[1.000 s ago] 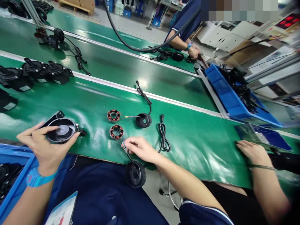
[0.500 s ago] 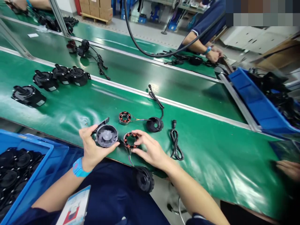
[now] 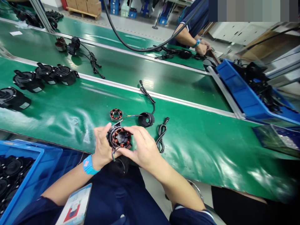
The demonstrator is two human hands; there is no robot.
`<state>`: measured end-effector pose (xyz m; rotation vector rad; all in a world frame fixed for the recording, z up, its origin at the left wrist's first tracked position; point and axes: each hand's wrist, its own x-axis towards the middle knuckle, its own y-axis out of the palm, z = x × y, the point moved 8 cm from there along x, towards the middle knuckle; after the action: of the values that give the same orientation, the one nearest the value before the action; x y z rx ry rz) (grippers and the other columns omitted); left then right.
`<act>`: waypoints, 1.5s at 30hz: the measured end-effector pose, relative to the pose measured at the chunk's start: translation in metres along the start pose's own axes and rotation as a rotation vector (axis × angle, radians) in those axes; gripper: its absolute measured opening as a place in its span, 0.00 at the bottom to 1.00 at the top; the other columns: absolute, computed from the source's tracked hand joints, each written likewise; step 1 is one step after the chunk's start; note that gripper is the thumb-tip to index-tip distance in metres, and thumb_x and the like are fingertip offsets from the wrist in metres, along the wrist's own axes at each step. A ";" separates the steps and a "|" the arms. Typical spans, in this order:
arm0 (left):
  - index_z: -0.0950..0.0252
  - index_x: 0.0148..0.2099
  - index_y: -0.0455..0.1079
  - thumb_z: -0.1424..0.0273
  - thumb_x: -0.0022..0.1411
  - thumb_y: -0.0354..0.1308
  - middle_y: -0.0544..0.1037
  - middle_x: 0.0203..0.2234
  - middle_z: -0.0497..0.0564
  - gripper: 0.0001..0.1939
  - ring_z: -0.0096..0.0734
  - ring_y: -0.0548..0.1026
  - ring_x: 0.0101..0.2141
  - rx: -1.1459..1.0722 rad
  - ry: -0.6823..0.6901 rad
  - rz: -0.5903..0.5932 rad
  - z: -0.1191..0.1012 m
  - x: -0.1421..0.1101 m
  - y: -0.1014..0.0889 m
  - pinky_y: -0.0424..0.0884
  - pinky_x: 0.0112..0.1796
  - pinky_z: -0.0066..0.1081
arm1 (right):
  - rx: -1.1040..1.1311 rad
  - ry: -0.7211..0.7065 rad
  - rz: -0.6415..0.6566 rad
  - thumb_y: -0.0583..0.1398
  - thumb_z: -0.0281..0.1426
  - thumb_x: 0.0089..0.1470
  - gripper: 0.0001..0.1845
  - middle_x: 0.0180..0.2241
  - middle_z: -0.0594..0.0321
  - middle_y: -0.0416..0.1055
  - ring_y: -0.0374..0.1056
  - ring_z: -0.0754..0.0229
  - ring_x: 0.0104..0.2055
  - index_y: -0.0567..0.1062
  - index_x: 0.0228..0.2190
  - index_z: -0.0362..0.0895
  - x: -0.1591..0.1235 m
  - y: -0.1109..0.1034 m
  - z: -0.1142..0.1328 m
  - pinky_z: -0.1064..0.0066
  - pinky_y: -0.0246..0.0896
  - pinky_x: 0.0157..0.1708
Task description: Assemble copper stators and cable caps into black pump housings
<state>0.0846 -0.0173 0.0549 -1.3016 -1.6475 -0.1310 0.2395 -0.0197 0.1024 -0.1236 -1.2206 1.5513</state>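
My left hand is closed round a black motor housing, at the near edge of the green table. Between thumb and fingers, my right hand grips a ring-shaped stator with copper windings, held against the housing's open mouth. How deep it sits inside I cannot tell. Coloured wires run down from the stator to a dark round cover hanging below my hands, partly hidden. Just beyond lies a second stator, wired to a black cover with a cable.
A coiled black cable lies right of my hands. Several assembled black motors stand at the left. A blue crate of black parts is at near left, another blue crate at right. Across the table, a co-worker's hands handle something.
My hands have come together. The stator in my right hand has moved left, from beside the housing to its mouth. The hanging cover has swung left, and the camera view has shifted.
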 end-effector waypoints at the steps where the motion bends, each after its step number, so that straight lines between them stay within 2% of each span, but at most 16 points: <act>1: 0.60 0.75 0.48 0.36 0.57 0.61 0.67 0.47 0.59 0.55 0.43 0.67 0.44 0.000 -0.006 0.005 0.001 0.000 0.000 0.74 0.42 0.39 | -0.026 -0.026 -0.005 0.64 0.50 0.62 0.34 0.49 0.47 0.74 0.72 0.48 0.51 0.68 0.58 0.39 0.000 0.000 0.001 0.54 0.72 0.52; 5: 0.62 0.75 0.47 0.36 0.52 0.64 0.67 0.46 0.58 0.60 0.43 0.68 0.44 0.000 -0.048 0.016 0.007 -0.002 0.001 0.75 0.42 0.40 | -0.186 -0.180 0.015 0.61 0.51 0.65 0.39 0.54 0.43 0.74 0.70 0.45 0.56 0.66 0.63 0.35 -0.007 0.006 0.011 0.51 0.67 0.56; 8: 0.62 0.75 0.47 0.33 0.56 0.57 0.68 0.47 0.59 0.57 0.42 0.68 0.43 -0.005 -0.004 0.033 0.005 0.002 0.001 0.74 0.42 0.39 | -0.370 -0.199 0.027 0.59 0.48 0.68 0.37 0.57 0.42 0.73 0.69 0.44 0.57 0.65 0.64 0.33 -0.013 0.008 0.016 0.50 0.65 0.58; 11: 0.62 0.74 0.48 0.32 0.60 0.49 0.69 0.45 0.59 0.53 0.42 0.68 0.42 0.004 0.048 0.056 0.004 0.004 0.000 0.73 0.42 0.40 | -0.480 -0.244 0.025 0.60 0.45 0.68 0.34 0.54 0.41 0.75 0.71 0.45 0.54 0.69 0.61 0.28 -0.014 0.006 0.028 0.51 0.67 0.57; 15: 0.60 0.74 0.49 0.32 0.61 0.47 0.69 0.44 0.59 0.51 0.42 0.69 0.40 0.003 0.090 0.080 0.005 0.000 -0.003 0.73 0.41 0.41 | -0.579 -0.355 0.059 0.61 0.43 0.68 0.35 0.52 0.37 0.75 0.72 0.43 0.53 0.69 0.60 0.24 -0.016 0.011 0.043 0.51 0.68 0.58; 17: 0.58 0.73 0.50 0.33 0.61 0.49 0.69 0.45 0.58 0.50 0.42 0.69 0.41 -0.009 0.094 0.063 0.004 -0.002 -0.007 0.73 0.40 0.40 | -0.509 -0.331 0.034 0.61 0.44 0.67 0.35 0.51 0.40 0.76 0.73 0.44 0.50 0.68 0.61 0.28 -0.015 0.007 0.042 0.50 0.69 0.57; 21: 0.56 0.73 0.47 0.41 0.49 0.71 0.66 0.46 0.56 0.59 0.43 0.69 0.43 0.060 0.025 -0.032 -0.001 0.009 -0.026 0.74 0.39 0.39 | -0.153 -0.175 -0.001 0.60 0.52 0.65 0.40 0.56 0.45 0.73 0.70 0.45 0.57 0.61 0.67 0.40 -0.013 -0.008 0.026 0.49 0.67 0.58; 23: 0.57 0.73 0.46 0.47 0.40 0.78 0.66 0.47 0.55 0.67 0.44 0.69 0.43 0.137 0.053 -0.134 -0.008 0.019 -0.043 0.73 0.39 0.40 | -0.046 -0.153 0.045 0.60 0.57 0.62 0.49 0.61 0.41 0.68 0.66 0.42 0.62 0.54 0.70 0.41 -0.017 -0.005 0.021 0.47 0.64 0.61; 25: 0.57 0.73 0.48 0.49 0.35 0.80 0.65 0.47 0.55 0.69 0.43 0.68 0.43 0.200 0.088 -0.227 -0.012 0.026 -0.057 0.72 0.40 0.42 | -0.021 -0.130 0.183 0.61 0.59 0.60 0.54 0.60 0.38 0.67 0.67 0.40 0.61 0.51 0.71 0.38 -0.027 0.011 0.015 0.44 0.66 0.59; 27: 0.57 0.73 0.47 0.50 0.36 0.80 0.63 0.48 0.55 0.69 0.44 0.68 0.45 0.212 0.036 -0.223 -0.002 0.027 -0.059 0.72 0.41 0.43 | -0.015 -0.077 0.351 0.60 0.52 0.64 0.48 0.53 0.39 0.73 0.73 0.42 0.52 0.54 0.70 0.35 -0.041 0.032 0.008 0.48 0.73 0.50; 29: 0.58 0.73 0.47 0.49 0.39 0.79 0.63 0.49 0.56 0.67 0.45 0.69 0.46 0.185 -0.087 -0.133 0.017 0.022 -0.050 0.73 0.45 0.45 | 0.067 -0.012 0.433 0.57 0.40 0.70 0.30 0.43 0.48 0.77 0.75 0.50 0.42 0.63 0.65 0.36 -0.050 0.041 0.007 0.57 0.75 0.42; 32: 0.61 0.73 0.46 0.47 0.41 0.77 0.65 0.49 0.57 0.66 0.46 0.70 0.46 0.190 -0.189 -0.063 0.036 0.009 -0.037 0.73 0.47 0.46 | 0.326 -0.033 0.389 0.54 0.32 0.72 0.14 0.37 0.59 0.77 0.73 0.60 0.36 0.75 0.52 0.43 -0.048 0.025 0.028 0.68 0.72 0.38; 36: 0.61 0.72 0.48 0.51 0.41 0.79 0.66 0.49 0.59 0.64 0.46 0.70 0.46 0.251 -0.076 -0.088 0.025 0.005 -0.034 0.73 0.46 0.46 | 0.634 -0.368 0.344 0.54 0.33 0.73 0.14 0.38 0.61 0.78 0.73 0.65 0.36 0.75 0.53 0.42 -0.037 -0.011 0.081 0.74 0.70 0.40; 38: 0.58 0.73 0.47 0.52 0.41 0.79 0.65 0.49 0.57 0.65 0.45 0.71 0.46 0.188 -0.120 -0.087 0.023 0.008 -0.038 0.74 0.47 0.46 | 0.657 -0.466 0.376 0.54 0.34 0.73 0.16 0.39 0.61 0.79 0.73 0.65 0.35 0.74 0.55 0.41 -0.037 -0.020 0.095 0.74 0.69 0.37; 41: 0.52 0.74 0.42 0.51 0.40 0.79 0.63 0.51 0.54 0.68 0.42 0.72 0.45 0.046 -0.210 -0.116 0.020 0.016 -0.050 0.76 0.45 0.46 | 0.447 -0.426 0.355 0.56 0.29 0.70 0.17 0.39 0.62 0.80 0.71 0.63 0.31 0.73 0.57 0.41 -0.036 -0.031 0.094 0.69 0.69 0.30; 45: 0.53 0.74 0.41 0.52 0.38 0.80 0.63 0.52 0.56 0.70 0.42 0.73 0.44 0.000 -0.156 -0.169 0.008 0.021 -0.060 0.78 0.41 0.45 | 0.001 -0.477 0.236 0.54 0.27 0.69 0.19 0.40 0.60 0.82 0.70 0.60 0.28 0.75 0.57 0.41 -0.044 -0.056 0.088 0.64 0.67 0.22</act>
<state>0.0343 -0.0231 0.0942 -1.1958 -1.8903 -0.1336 0.2383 -0.1157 0.1619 0.1156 -1.6205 1.8520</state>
